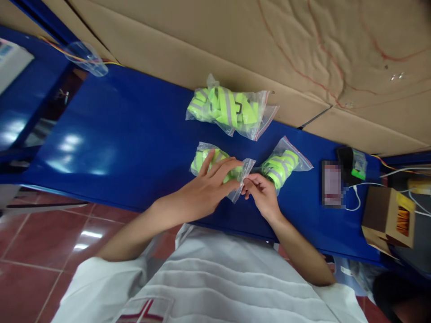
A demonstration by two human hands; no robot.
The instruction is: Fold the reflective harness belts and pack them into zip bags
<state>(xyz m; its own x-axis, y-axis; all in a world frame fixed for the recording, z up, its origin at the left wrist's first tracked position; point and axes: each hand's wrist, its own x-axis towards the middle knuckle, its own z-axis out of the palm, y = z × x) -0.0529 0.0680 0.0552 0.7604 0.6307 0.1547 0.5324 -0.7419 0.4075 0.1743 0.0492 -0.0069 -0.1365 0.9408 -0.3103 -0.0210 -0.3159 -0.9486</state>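
A clear zip bag with a folded neon-yellow reflective strap inside lies on the blue table in front of me. My left hand rests over this bag, its fingers bent around the bag near the zip end. With thumb and fingertips, my right hand pinches the bag's zip edge. Just right of it lies another zip bag of yellow and grey reflective strap, close to my right fingers. Farther back are more bagged reflective straps, with a dark buckle showing through the plastic.
The blue table runs along a cardboard-covered wall. To the right are a phone with a white cable, a small green packet and an open cardboard box. A clear plastic cup lies at the back left.
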